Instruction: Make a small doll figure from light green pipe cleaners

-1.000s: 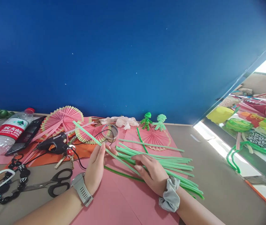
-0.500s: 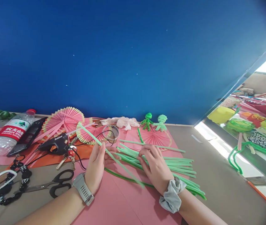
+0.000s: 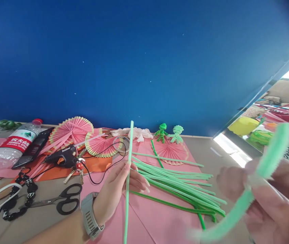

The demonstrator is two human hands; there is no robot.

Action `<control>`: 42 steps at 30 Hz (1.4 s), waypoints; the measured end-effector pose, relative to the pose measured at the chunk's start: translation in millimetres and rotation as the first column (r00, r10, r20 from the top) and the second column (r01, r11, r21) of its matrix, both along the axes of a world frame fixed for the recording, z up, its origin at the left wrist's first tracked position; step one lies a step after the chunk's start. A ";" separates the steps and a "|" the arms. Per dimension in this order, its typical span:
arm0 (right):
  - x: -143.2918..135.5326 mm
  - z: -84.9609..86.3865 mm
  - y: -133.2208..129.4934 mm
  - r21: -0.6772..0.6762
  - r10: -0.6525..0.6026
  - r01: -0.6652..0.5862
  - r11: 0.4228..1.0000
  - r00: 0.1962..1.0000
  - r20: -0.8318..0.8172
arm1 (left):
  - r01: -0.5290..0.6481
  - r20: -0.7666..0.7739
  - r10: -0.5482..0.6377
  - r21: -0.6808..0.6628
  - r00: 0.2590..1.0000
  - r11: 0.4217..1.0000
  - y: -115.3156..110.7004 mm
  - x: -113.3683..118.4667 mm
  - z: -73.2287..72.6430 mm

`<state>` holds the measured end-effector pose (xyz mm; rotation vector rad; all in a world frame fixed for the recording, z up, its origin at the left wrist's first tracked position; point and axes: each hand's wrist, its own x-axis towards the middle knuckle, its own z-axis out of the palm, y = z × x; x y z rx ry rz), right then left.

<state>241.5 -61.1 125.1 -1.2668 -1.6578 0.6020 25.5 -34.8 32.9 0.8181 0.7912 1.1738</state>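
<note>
My left hand (image 3: 120,181), with a grey watch on the wrist, pinches a light green pipe cleaner (image 3: 131,145) that stands nearly upright and runs down past the bottom edge. Large and blurred at the right, close to the camera, my right hand (image 3: 269,200) grips another light green pipe cleaner (image 3: 274,152), slanting and slightly bent. Its wrist is out of view. Between the hands, a loose pile of green pipe cleaners (image 3: 175,183) in lighter and darker shades lies on pink paper (image 3: 144,220).
Two small green twisted figures (image 3: 162,132) stand by the blue wall (image 3: 144,67). Pink folded paper fans (image 3: 72,132), a black glue gun (image 3: 61,156), keys (image 3: 80,169), scissors (image 3: 65,200), a beaded loop (image 3: 31,189) and a plastic bottle (image 3: 14,142) lie left.
My right hand has left the pile and come up toward the camera at the right with a pipe cleaner. The pipe cleaner in my left hand has swung from slanted to nearly upright.
</note>
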 end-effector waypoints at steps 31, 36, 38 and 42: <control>-46.5 -90.3 52.3 -0.403 0.017 -0.290 0.868 0.828 -0.561 | 0.419 -0.053 -0.427 -0.119 0.902 0.900 -19.4 21.4 -40.0; -46.5 -95.7 52.9 -0.403 0.018 -0.274 0.873 0.844 -0.536 | 0.470 -0.026 -0.476 -0.127 0.879 0.874 -18.9 19.2 -38.5; -49.1 -98.4 50.9 -0.402 0.047 -0.296 0.866 0.850 -0.525 | 0.472 -0.032 -0.478 -0.118 0.878 0.874 -19.3 18.6 -35.4; -57.1 -102.0 41.6 -0.443 0.127 -0.362 0.820 0.870 -0.477 | 0.428 -0.098 -0.437 -0.100 0.894 0.898 -21.5 18.2 -30.8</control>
